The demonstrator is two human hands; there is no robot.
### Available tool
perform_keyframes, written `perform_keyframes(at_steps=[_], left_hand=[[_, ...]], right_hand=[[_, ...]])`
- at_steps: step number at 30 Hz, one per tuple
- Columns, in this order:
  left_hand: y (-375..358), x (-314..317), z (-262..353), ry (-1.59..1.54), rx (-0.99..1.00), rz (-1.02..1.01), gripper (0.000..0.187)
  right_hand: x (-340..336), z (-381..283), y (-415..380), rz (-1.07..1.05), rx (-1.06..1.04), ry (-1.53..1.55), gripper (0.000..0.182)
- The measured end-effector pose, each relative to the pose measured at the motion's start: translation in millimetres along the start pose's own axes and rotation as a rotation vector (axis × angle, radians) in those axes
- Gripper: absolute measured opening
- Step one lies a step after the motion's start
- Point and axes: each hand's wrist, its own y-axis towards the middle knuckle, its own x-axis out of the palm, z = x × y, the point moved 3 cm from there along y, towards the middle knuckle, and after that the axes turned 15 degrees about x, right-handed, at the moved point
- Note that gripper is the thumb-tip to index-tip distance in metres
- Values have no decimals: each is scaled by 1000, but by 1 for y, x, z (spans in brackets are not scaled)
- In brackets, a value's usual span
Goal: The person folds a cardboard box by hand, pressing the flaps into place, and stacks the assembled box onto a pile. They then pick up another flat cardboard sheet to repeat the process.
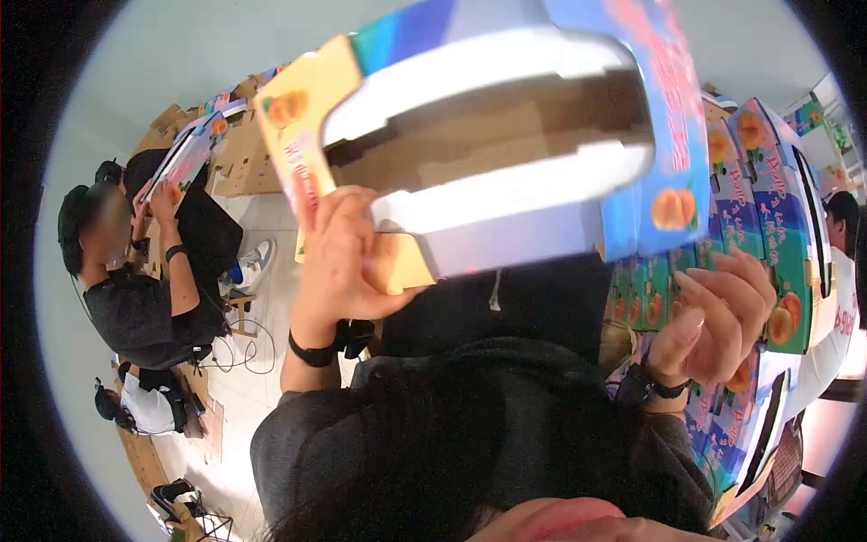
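Both hands up, working a printed fruit carton held overhead.

The left hand (339,257) pinches the yellow end flap of the blue cardboard box with peach pictures (506,135), thumb pressed against fingers; the box is tilted, its open top showing bare brown walls and nothing inside. The right hand (718,316) hangs just below the box's far corner, fingers curled together, apparently holding nothing. Beside it stands a stack of matching folded cartons (768,235). A seated co-worker (153,271) holds another carton.

I see a big blue and yellow cardboard box (506,135), shiny outside and plain brown inside. The stacked printed boxes (768,226) on the right look glossy too.
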Motion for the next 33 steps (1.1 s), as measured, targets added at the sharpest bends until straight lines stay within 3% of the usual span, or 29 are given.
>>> perform_keyframes(at_steps=[4, 7, 11, 19, 27, 33], left_hand=[[17, 18, 6, -43, 112, -82, 61], [22, 24, 5, -71, 144, -99, 60], [27, 27, 3, -63, 150, -144, 64], [30, 26, 1, -19, 18, -239, 83], [36, 29, 8, 32, 39, -256, 70], [19, 32, 15, 94, 73, -240, 79]], right_hand=[[37, 10, 3, -231, 98, -92, 22], [79, 26, -11, -340, 159, -85, 41], [93, 34, -20, -446, 204, -158, 51], [95, 30, -21, -447, 259, -137, 52], [92, 36, -25, -487, 289, -129, 56], [88, 38, -31, -503, 278, -146, 53]])
